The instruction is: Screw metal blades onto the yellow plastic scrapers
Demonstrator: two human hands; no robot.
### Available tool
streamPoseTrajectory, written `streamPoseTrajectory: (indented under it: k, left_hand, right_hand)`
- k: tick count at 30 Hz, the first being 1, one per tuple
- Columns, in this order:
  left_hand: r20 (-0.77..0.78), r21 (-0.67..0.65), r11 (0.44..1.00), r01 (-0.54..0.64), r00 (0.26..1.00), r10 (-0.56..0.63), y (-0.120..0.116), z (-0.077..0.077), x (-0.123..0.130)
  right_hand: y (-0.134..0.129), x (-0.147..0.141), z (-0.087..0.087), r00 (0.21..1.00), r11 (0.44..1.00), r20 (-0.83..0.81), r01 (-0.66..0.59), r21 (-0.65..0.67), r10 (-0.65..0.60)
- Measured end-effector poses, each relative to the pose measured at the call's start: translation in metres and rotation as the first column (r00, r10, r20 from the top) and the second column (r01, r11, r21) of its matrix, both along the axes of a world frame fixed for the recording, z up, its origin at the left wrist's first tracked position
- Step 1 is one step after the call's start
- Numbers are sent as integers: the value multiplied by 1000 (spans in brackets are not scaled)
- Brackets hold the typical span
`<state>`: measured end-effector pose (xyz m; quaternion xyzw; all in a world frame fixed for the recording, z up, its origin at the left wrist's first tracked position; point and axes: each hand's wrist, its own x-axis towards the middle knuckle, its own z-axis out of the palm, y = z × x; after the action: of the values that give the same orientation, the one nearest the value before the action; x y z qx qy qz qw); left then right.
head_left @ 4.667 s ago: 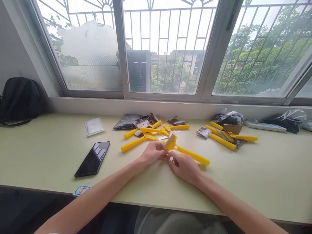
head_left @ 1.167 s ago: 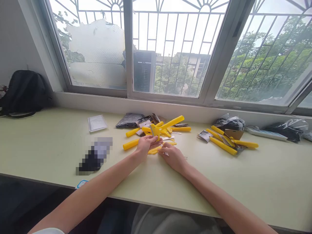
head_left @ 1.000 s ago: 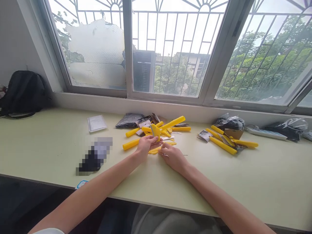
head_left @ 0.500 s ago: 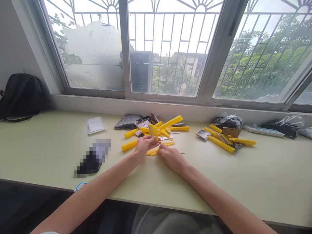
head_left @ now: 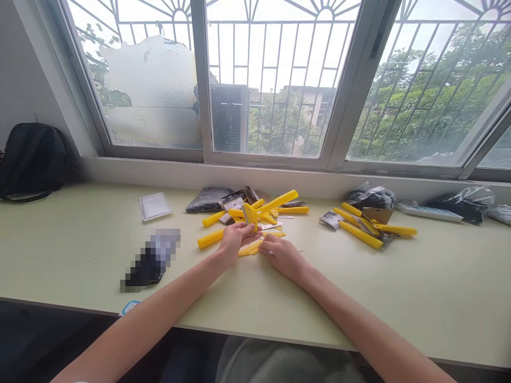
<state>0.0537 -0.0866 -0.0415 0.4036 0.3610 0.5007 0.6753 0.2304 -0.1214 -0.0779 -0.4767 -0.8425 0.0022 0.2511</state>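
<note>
My left hand is closed on a yellow scraper with a grey blade edge, its head held up between thumb and fingers. A yellow handle runs up to the right behind that head; whether the two are joined, I cannot tell. Low over the table, my right hand has its fingers curled together beside a flat yellow scraper part. What its fingertips hold, if anything, is hidden. A thin dark tip shows just past its knuckles. Another yellow handle lies left of my left hand.
Behind my hands lie more yellow handles, printed cards and a dark plastic-wrapped packet. Several yellow scrapers are piled at right. A clear flat case, a blurred dark item and a black backpack stand leftward.
My right hand's fingers have shifted slightly at the flat yellow part. My left hand keeps its hold on the scraper. The whole view has moved a little.
</note>
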Motion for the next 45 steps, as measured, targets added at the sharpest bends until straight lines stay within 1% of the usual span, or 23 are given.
streamPoseTrajectory:
  k: [3,5,7,9,11,12,14,16,17,20,23,26,29,32,34,37,40,45]
  left_hand:
    - [-1,7,1000,9,1000,-9,3,-2,0]
    - [-7,6,1000,13,1000,-13,3,-2,0]
    - [-22,9,1000,6,1000,-6,3,-2,-1]
    - [-42,12,1000,-3,999,3,3,-2,-1]
    - [-70,19,1000,-1,998,2,3,-4,-1]
    - [-87,26,1000,6,996,-4,3,-6,-1]
    - [-121,44,999,31,992,-25,3,-8,0]
    - [-142,54,997,56,989,-48,1,-11,4]
    - [-148,53,996,66,987,-57,-1,-11,5]
    - [-161,52,996,74,985,-65,-5,-12,11]
    - [-174,63,996,69,983,-57,-7,-11,13]
    - [-177,69,996,62,983,-49,-7,-11,11]
    - [-174,71,996,59,984,-46,-7,-12,9]
    - [-176,70,996,61,983,-48,-6,-12,9]
    - [-177,70,996,58,983,-45,-6,-12,10]
    - [-176,75,995,60,983,-46,-5,-12,11]
    - [-168,73,996,58,985,-45,-6,-12,10]
    - [-144,57,997,59,988,-50,-7,-11,11]
  right_hand:
    - [-2,-1,0,999,1000,34,16,20,-16]
    - [-3,-1,1,1000,999,7,26,28,-27]
    - [-5,2,3,997,999,-76,22,43,-19]
    - [-9,8,9,981,997,-194,-18,71,31]
    - [-17,15,17,948,993,-307,-51,109,82]
    - [-21,18,22,930,990,-357,-46,131,91]
    - [-27,23,28,895,986,-440,5,168,70]
    - [-29,23,31,876,982,-480,51,183,44]
    - [-29,22,31,878,983,-476,50,178,41]
    - [-24,17,30,906,993,-419,-4,116,53]
    - [-26,22,33,920,999,-390,2,44,15]
    - [-43,36,35,934,999,-356,38,-15,-41]
    - [-68,51,31,949,997,-307,60,-43,-70]
    - [-90,62,27,968,995,-236,64,-79,-81]
    - [-97,67,27,980,992,-183,55,-115,-76]
    - [-98,71,27,986,986,-141,64,-156,-86]
    - [-92,72,21,980,981,-169,78,-177,-108]
    - [-80,63,7,964,964,-255,2,-265,-72]
